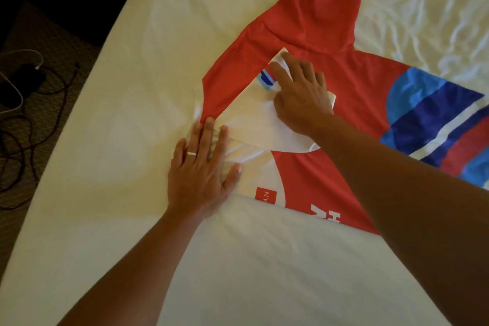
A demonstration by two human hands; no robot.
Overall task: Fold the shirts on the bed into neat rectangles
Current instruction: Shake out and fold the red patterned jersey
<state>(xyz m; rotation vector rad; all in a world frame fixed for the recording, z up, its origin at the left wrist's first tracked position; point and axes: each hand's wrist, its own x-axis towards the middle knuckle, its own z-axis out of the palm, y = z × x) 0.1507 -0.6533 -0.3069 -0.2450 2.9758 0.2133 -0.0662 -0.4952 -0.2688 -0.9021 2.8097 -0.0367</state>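
Hands, left hand [203, 169] and right hand [301, 98], press red shirt [344, 119] on bed [132, 87].

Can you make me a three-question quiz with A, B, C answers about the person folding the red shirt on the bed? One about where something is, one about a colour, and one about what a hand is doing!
1. Where do the cables lie?
A. On the shirt
B. On the floor beside the bed
C. Around a wrist

2. What colour is the folded-over sleeve under the right hand?
A. White
B. Green
C. Black

3. What is the left hand doing?
A. Making a fist in the air
B. Holding a hanger
C. Pressing flat on the shirt

Answers:
1 B: they sit on the dark floor left of the bed.
2 A: the sleeve is white.
3 C: its fingers lie straight on the cloth.
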